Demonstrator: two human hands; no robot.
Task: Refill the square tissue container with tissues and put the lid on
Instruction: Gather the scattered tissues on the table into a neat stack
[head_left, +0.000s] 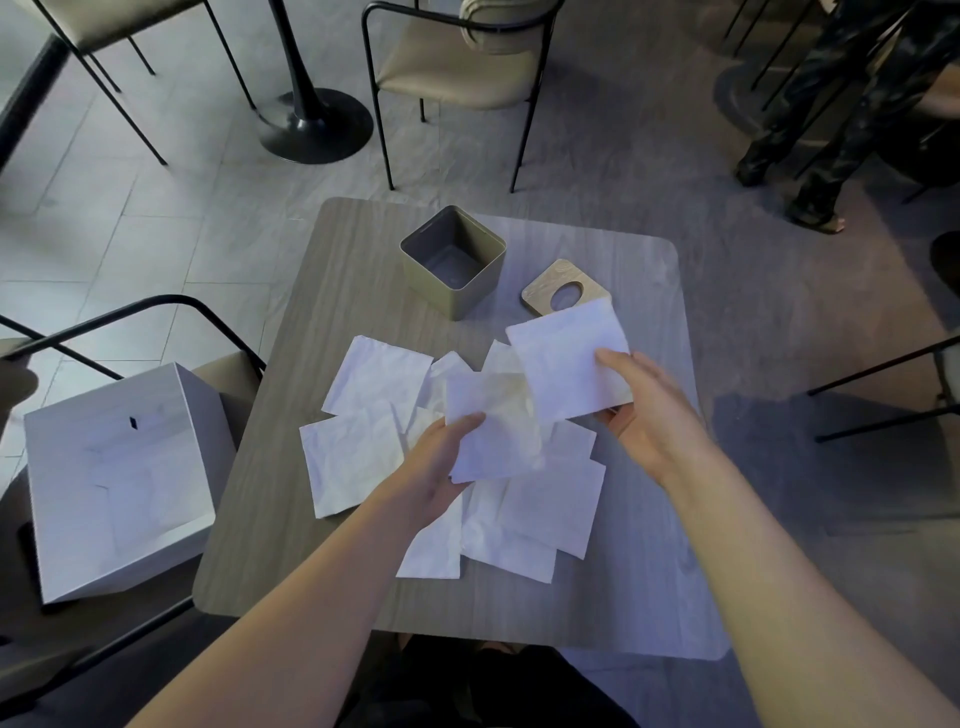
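Observation:
The square tissue container (453, 291), olive outside and grey inside, stands open with nothing in it at the far middle of the table. Its wooden lid (545, 286) with a round hole lies flat to the right of it, partly covered by a tissue. Several white tissues (358, 447) are spread over the table's middle. My left hand (441, 462) pinches one tissue (493, 431) by its near left corner. My right hand (644, 410) holds another tissue (569, 364), lifted above the pile.
A large white box (119, 478) sits open on a chair at the left. The wooden table (649, 571) has rounded corners. Chairs (457, 73) and a black pedestal table base (317, 124) stand beyond. A person's legs (826, 130) are at the far right.

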